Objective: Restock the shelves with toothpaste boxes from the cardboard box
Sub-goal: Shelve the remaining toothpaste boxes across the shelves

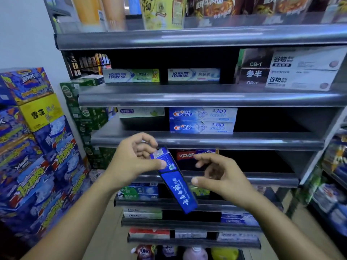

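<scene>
Mount: one wide-angle camera worn on the person's head.
Facing: forward and down at the shelf unit (206, 96), towards its front rails.
Nearness: close (the rails span nearly the full width, bowed by the lens).
Left edge: stacked cartons (33, 147) beside the unit.
Top edge: the highest shelf, blurred.

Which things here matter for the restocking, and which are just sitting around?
For the job: blue toothpaste box, gripped by the left hand; right hand beside it; shelves.
Just around: stacked cartons, noodle packs.
</scene>
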The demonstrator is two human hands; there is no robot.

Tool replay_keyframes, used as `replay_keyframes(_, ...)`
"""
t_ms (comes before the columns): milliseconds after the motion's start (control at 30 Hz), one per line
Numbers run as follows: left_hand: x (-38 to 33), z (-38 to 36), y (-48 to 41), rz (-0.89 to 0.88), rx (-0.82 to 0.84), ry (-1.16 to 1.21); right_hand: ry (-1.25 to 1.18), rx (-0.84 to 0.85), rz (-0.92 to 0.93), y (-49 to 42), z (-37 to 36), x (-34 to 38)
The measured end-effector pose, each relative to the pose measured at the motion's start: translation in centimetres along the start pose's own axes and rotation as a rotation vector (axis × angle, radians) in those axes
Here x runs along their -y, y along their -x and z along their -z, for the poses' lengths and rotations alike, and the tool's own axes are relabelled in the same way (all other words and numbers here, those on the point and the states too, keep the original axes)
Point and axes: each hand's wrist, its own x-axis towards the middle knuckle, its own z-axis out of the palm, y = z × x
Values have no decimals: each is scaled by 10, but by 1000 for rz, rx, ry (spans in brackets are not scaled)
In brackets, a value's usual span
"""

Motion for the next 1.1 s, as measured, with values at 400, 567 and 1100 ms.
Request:
replay_keyframes(400, 19, -51, 0, 142, 177, 82, -148, -60, 24, 28, -5, -16)
replay_keyframes(567, 58, -14, 20, 343, 35, 65, -319, -221, -21, 39, 3, -34)
replay_keyframes(1100, 128, -1, 96, 493, -14, 168, -723, -367, -327, 64, -57, -91)
